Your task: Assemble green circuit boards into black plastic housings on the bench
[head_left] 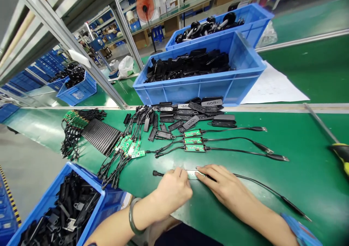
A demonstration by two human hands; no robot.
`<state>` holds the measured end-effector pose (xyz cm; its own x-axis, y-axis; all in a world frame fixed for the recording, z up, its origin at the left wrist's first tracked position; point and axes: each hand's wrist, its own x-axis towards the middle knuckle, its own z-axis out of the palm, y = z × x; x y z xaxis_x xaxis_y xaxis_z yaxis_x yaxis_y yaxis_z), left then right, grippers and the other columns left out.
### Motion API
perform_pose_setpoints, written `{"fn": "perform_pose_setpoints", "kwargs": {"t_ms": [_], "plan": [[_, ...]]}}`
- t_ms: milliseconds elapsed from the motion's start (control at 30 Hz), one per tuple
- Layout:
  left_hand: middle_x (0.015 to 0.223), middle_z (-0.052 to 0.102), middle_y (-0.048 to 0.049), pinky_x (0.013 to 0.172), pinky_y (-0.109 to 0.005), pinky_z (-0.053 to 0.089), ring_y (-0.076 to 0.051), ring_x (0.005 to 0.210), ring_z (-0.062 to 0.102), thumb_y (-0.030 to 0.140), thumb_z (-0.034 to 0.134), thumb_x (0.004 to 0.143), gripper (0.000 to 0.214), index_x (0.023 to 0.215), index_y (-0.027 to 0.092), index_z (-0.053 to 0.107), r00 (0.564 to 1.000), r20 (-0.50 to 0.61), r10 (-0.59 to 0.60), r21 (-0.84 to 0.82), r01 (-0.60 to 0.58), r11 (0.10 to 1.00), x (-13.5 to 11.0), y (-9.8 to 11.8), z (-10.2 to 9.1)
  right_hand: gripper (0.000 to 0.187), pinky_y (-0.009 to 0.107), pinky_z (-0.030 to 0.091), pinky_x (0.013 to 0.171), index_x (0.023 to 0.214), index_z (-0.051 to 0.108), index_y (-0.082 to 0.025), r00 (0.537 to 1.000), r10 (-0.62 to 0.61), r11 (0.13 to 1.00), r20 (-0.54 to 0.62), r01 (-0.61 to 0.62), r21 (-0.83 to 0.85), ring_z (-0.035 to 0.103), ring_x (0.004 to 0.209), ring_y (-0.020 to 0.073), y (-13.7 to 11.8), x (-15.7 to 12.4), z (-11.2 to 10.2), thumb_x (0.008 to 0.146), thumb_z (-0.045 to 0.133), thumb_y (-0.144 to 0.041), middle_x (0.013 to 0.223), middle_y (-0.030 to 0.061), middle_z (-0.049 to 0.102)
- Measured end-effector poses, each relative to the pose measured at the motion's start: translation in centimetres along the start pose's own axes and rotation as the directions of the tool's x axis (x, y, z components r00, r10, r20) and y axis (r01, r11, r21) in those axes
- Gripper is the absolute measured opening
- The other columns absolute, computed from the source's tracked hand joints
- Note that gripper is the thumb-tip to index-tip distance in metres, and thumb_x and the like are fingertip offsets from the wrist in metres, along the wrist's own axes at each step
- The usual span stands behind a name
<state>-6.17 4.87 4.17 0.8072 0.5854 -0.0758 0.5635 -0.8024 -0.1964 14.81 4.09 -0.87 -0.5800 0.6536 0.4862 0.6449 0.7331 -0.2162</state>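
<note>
A small circuit board (192,174) with a pale face lies on the green bench between my two hands. Cables run out from both its ends, one finishing in a short black connector (157,173) at the left, the other in a long cable (261,183) at the right. My left hand (176,187) is curled closed at the board's left end, its fingertips partly hidden. At the other end, the fingers of my right hand (222,186) grip the board and cable joint. Just beyond lie three wired green boards (194,141) in black housings.
Black and grey case pieces (191,122) are heaped before a blue bin (191,89) of black parts. Wired boards (127,146) and a row of black cases (100,135) lie left. Another blue bin (99,202) stands lower left. A yellow-handled screwdriver (339,151) is at right.
</note>
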Motion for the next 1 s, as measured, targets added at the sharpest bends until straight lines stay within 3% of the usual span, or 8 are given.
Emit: {"fn": "perform_pose_setpoints", "kwargs": {"t_ms": [167, 300, 433, 600, 667, 733, 867, 1000], "plan": [[0.113, 0.062, -0.0080, 0.074, -0.033, 0.057, -0.022, 0.092, 0.065, 0.007, 0.056, 0.086, 0.052, 0.135, 0.021, 0.045, 0.963, 0.103, -0.248, -0.369, 0.268, 0.890, -1.6, -3.3, -1.5, 0.032, 0.040, 0.054, 0.078, 0.110, 0.069, -0.018, 0.999, 0.023, 0.993, 0.040, -0.018, -0.114, 0.063, 0.100, 0.0254, 1.6, 0.5, -0.2, 0.095, 0.041, -0.010, 0.115, 0.0150, 0.068], [0.122, 0.057, -0.0098, 0.095, -0.039, 0.052, -0.024, 0.112, 0.058, 0.009, 0.055, 0.088, 0.037, 0.123, 0.021, 0.050, 0.891, -0.017, -0.454, -0.522, 0.379, 0.764, -3.6, -4.3, -0.9, 0.030, 0.041, 0.052, 0.079, 0.108, 0.070, -0.015, 0.999, 0.021, 0.979, 0.028, -0.015, -0.203, 0.059, 0.105, 0.0289, 2.9, 1.7, 0.3, 0.092, 0.045, -0.009, 0.118, 0.0175, 0.067], [0.104, 0.062, -0.0064, 0.088, -0.037, 0.053, -0.022, 0.097, 0.061, 0.017, 0.057, 0.091, 0.011, 0.101, 0.020, 0.060, 0.849, 0.012, -0.529, -0.523, 0.456, 0.720, -5.5, -4.2, -0.6, 0.034, 0.042, 0.051, 0.077, 0.103, 0.072, -0.013, 1.000, -0.002, 0.964, -0.015, -0.002, -0.267, 0.059, 0.100, 0.0303, 3.5, 2.6, 0.7, 0.091, 0.041, -0.007, 0.112, 0.0179, 0.068], [0.094, 0.062, -0.0078, 0.082, -0.040, 0.052, -0.025, 0.091, 0.061, 0.010, 0.062, 0.084, 0.012, 0.094, 0.017, 0.064, 0.654, 0.043, -0.755, -0.342, 0.720, 0.604, -8.7, -7.1, -0.1, 0.036, 0.045, 0.049, 0.077, 0.103, 0.072, -0.015, 0.987, -0.080, 0.977, -0.136, 0.051, -0.205, 0.060, 0.098, 0.0317, 2.5, 2.0, 0.8, 0.095, 0.037, -0.019, 0.111, 0.0188, 0.067], [0.101, 0.063, -0.0104, 0.086, -0.042, 0.050, -0.027, 0.098, 0.059, 0.008, 0.067, 0.079, 0.025, 0.103, 0.015, 0.063, 0.614, -0.019, -0.789, -0.352, 0.735, 0.580, -10.0, -8.9, 0.4, 0.035, 0.043, 0.049, 0.076, 0.102, 0.072, -0.018, 0.978, -0.116, 0.985, -0.172, 0.091, -0.148, 0.062, 0.095, 0.0293, 1.6, 1.7, 0.7, 0.097, 0.038, -0.024, 0.109, 0.0164, 0.068], [0.103, 0.065, -0.0087, 0.088, -0.041, 0.050, -0.026, 0.098, 0.060, 0.011, 0.072, 0.077, 0.033, 0.108, 0.018, 0.064, 0.630, -0.048, -0.775, -0.412, 0.694, 0.590, -10.7, -10.3, 1.0, 0.034, 0.039, 0.051, 0.073, 0.101, 0.072, -0.021, 0.972, -0.135, 0.988, -0.194, 0.117, -0.101, 0.065, 0.089, 0.0257, 0.6, 1.6, 0.4, 0.098, 0.039, -0.027, 0.105, 0.0130, 0.070], [0.092, 0.071, -0.0042, 0.086, -0.034, 0.050, -0.020, 0.088, 0.065, 0.019, 0.062, 0.087, 0.012, 0.096, 0.022, 0.069, 0.628, -0.113, -0.770, -0.520, 0.623, 0.584, -10.9, -11.9, 1.5, 0.030, 0.033, 0.057, 0.066, 0.101, 0.072, -0.024, 0.976, -0.097, 0.995, -0.196, 0.098, -0.002, 0.070, 0.083, 0.0215, -1.2, 1.7, -0.4, 0.097, 0.043, -0.029, 0.100, 0.0087, 0.073], [0.087, 0.070, -0.0068, 0.076, -0.030, 0.052, -0.018, 0.079, 0.064, 0.027, 0.047, 0.094, 0.023, 0.093, 0.016, 0.068, 0.440, -0.234, -0.867, -0.632, 0.609, 0.480, -11.0, -13.1, -0.3, 0.027, 0.025, 0.060, 0.068, 0.101, 0.073, -0.026, 0.994, 0.009, 0.971, -0.112, 0.018, 0.240, 0.073, 0.082, 0.0187, -3.2, 2.0, -1.4, 0.097, 0.046, -0.026, 0.096, 0.0064, 0.075]]}}
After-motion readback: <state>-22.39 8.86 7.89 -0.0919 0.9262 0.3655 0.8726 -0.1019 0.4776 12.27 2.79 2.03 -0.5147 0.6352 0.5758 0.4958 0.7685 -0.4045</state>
